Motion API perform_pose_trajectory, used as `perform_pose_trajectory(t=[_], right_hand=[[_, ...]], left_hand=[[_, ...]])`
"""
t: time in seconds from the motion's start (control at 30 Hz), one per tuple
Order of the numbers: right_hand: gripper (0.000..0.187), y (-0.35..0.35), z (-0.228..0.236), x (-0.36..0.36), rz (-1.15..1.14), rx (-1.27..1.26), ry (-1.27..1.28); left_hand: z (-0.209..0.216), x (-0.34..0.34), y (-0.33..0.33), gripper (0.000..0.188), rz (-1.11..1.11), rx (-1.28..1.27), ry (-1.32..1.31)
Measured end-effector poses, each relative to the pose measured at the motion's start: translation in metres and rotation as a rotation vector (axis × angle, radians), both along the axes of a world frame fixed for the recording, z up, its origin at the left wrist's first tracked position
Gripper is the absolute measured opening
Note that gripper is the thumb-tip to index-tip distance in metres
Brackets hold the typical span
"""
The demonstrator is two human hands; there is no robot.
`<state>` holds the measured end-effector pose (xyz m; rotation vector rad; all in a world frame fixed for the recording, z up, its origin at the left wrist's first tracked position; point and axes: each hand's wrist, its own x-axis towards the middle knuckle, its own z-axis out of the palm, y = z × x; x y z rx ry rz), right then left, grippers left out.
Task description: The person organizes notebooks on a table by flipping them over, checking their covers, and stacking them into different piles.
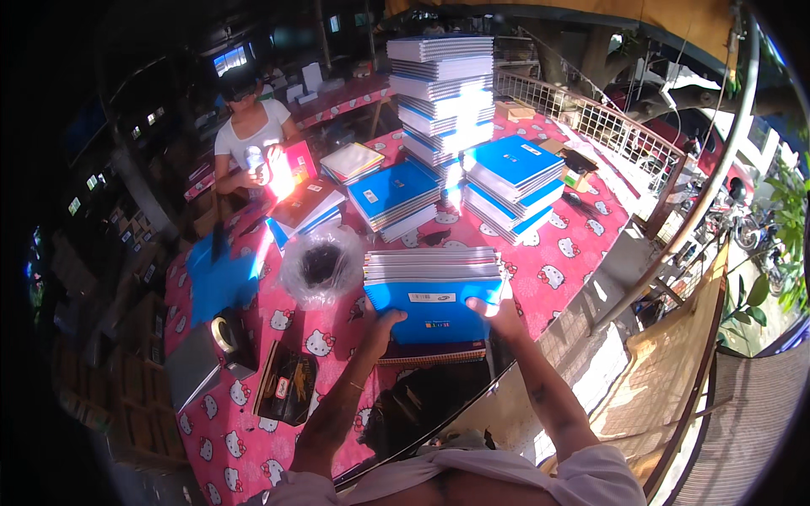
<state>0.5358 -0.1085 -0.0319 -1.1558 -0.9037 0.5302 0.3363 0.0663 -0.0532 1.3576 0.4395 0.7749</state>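
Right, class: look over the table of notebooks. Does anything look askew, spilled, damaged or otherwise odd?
The tall notebook tower at the back stands out: its bundles are stacked crosswise and offset, so the edges zigzag. Nothing looks spilled or torn. The left hand and right hand hold the near blue stack squarely by its sides.

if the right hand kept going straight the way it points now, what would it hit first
The right hand grips the right end of a held stack of blue notebooks and points away across the table. Past that, likely the blue pile beyond; depth is unclear.
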Motion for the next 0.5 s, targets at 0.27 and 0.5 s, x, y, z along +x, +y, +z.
perform_pose_trajectory(t=[0.27, 0.5], right_hand=[[0.094, 0.007, -0.072, 0.011, 0.030, -0.075, 0.072], [0.086, 0.008, -0.055, 0.028, -0.016, -0.052, 0.043]], left_hand=[[-0.045, 0.005, -0.006, 0.049, 0.072, 0.053, 0.100], [-0.042, 0.038, -0.017, 0.035, 0.253, -0.054, 0.055]])
